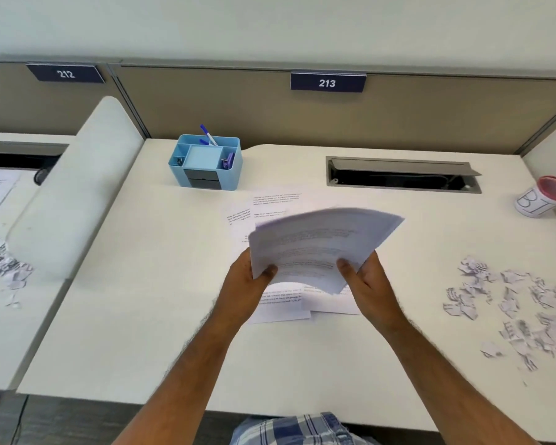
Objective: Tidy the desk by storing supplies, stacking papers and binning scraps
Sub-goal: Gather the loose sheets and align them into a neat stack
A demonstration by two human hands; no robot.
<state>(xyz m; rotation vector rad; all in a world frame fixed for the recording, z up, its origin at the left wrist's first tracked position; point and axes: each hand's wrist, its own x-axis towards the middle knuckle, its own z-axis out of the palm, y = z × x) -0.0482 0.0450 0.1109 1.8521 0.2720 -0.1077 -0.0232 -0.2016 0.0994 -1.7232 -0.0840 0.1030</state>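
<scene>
Gripping the sheaf of papers (321,248) at its near corners, left hand (249,284) and right hand (366,281) hold it tilted above the desk (142,300), in front of the blue organiser (206,162). It's fanned and blurred, so a loose pinch could spill pages onto the loose sheets (286,301) beneath. Torn scraps (511,303), far right of the organiser, might scatter in the draught.

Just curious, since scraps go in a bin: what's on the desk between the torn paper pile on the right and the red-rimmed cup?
Nothing. In the head view, bare desk separates the scraps from the cup.
</scene>
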